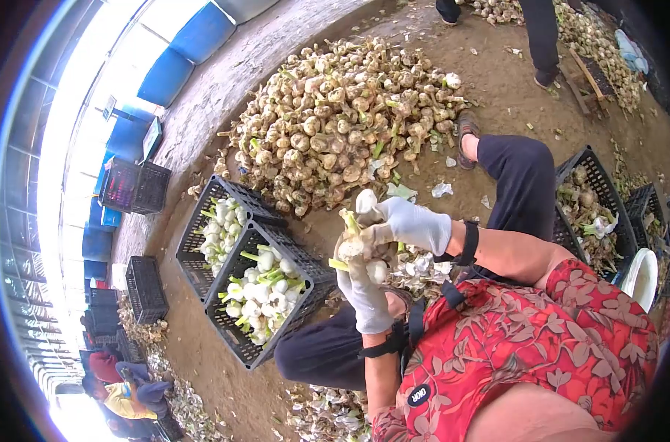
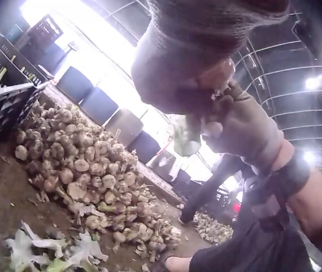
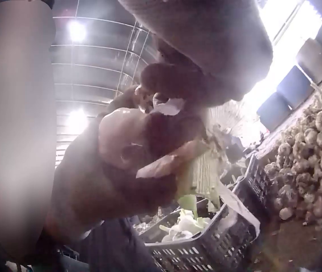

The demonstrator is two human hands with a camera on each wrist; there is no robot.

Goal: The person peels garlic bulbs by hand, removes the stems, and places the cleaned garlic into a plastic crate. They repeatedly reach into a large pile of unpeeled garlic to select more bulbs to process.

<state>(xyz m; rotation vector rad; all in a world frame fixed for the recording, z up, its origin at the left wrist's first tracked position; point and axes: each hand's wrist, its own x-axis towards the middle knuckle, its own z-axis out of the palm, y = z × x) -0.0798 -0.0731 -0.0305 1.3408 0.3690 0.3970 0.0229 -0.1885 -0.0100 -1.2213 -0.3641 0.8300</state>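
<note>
Both hands wear pale gloves and meet over the lap. My left hand [image 1: 366,300] grips garlic bulbs; one bulb [image 1: 377,272] shows at its palm side, and a green stem [image 1: 339,264] sticks out at the left. My right hand [image 1: 417,225] bends its fingers onto a garlic bulb with a cut stem [image 1: 352,241], at the left hand's fingertips. In the right wrist view, a smooth pale bulb [image 3: 121,137] sits in the left hand [image 3: 107,181], and loose skin [image 3: 237,207] hangs below. Gloved fingers hide much of the garlic.
A large heap of unpeeled garlic [image 1: 335,125] lies ahead. Black crates [image 1: 250,361] of white, trimmed garlic stand at the left. Another crate [image 1: 596,173] and a white bucket [image 1: 639,280] are at the right. Skins [image 1: 416,272] litter the ground. Other people [image 1: 129,398] are nearby.
</note>
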